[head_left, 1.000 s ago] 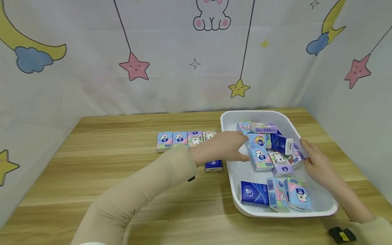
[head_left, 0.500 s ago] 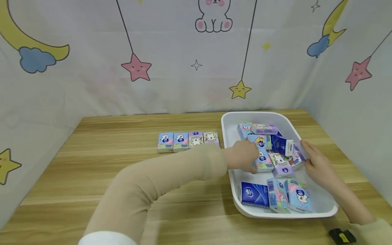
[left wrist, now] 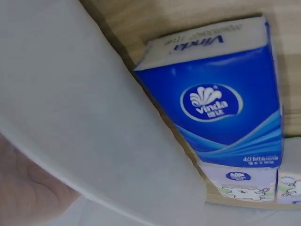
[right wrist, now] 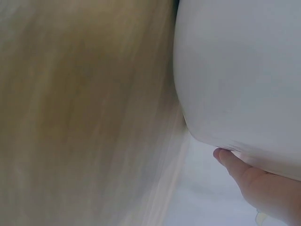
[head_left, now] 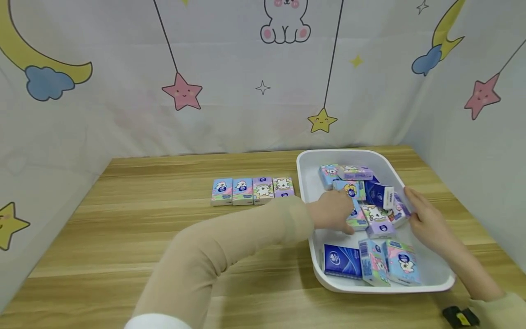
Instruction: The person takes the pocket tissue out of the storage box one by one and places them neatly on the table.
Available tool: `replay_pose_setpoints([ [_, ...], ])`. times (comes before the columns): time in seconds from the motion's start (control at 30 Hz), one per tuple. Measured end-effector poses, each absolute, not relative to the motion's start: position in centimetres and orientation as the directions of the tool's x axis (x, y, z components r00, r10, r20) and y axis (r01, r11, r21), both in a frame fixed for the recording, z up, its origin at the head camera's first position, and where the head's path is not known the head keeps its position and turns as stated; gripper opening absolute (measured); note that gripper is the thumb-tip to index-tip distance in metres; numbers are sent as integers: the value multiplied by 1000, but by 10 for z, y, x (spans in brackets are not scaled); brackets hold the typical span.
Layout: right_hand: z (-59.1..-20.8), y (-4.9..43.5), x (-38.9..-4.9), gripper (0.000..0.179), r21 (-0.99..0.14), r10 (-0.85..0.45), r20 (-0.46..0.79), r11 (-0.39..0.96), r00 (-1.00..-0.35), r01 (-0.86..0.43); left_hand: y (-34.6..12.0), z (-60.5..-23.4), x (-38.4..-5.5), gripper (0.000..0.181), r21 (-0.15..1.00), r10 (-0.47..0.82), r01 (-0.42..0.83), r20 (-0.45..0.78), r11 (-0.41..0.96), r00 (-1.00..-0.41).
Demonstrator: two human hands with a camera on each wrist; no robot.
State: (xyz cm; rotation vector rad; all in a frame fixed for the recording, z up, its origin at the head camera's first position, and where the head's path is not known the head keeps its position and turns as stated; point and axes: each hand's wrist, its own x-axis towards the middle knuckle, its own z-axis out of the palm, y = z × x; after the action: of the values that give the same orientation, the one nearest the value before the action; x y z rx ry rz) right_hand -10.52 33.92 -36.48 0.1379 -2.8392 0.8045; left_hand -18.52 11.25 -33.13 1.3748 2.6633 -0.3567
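Note:
My left hand (head_left: 334, 212) is inside the white bin (head_left: 427, 289), its curled fingers and thumb on a light-blue cartoon tissue pack (head_left: 360, 219). The hand covers the pack's left part, and the fingertips are partly hidden. In the left wrist view, the bin's wall (left wrist: 94, 113) hides most of that hand. At the bin's right side my right hand (head_left: 429, 224) grips the rim; the right wrist view shows its fingers (right wrist: 235, 165) against the outer wall. Around the left hand lie a purple cartoon pack (head_left: 377, 221), a dark-blue pack (head_left: 376, 194) and a yellow-dog pack (head_left: 353, 189).
A row of cartoon tissue packs (head_left: 242, 192) lies on the wooden table (head_left: 135, 228) left of the bin. A blue Vinda pack (left wrist: 211, 103) sits just outside the bin wall, hidden by the sleeve in the head view. Near the bin's front lies another blue pack (head_left: 342, 261).
My left hand has moved right and down, from above the bin's left rim onto the light-blue tissue pack. The right hand stays at the bin's rim.

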Motion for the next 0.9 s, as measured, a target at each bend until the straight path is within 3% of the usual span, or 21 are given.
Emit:
replay_pose_setpoints([
  [0.13, -364, 339, -105, 60, -512, -45, 211, 846, -976, -150, 114, -334, -184, 38, -124, 791, 820, -217, 559, -572],
  [0.43, -365, 338, -106, 61, -518, -50, 222, 840, -974, -161, 113, -333, -185, 30, 15, 758, 775, -219, 632, -614],
  [0.53, -366, 339, -105, 61, -518, -48, 215, 841, -975, -155, 112, -334, -184, 28, 77, 767, 774, -229, 628, -599],
  [0.7, -368, 341, -104, 59, -516, -55, 232, 840, -971, -171, 110, -334, -182, 31, 154, 788, 777, -218, 611, -576],
  [0.9, -367, 341, -104, 59, -515, -60, 237, 839, -970, -178, 102, -326, -186, 45, 277, 749, 699, -167, 659, -641],
])
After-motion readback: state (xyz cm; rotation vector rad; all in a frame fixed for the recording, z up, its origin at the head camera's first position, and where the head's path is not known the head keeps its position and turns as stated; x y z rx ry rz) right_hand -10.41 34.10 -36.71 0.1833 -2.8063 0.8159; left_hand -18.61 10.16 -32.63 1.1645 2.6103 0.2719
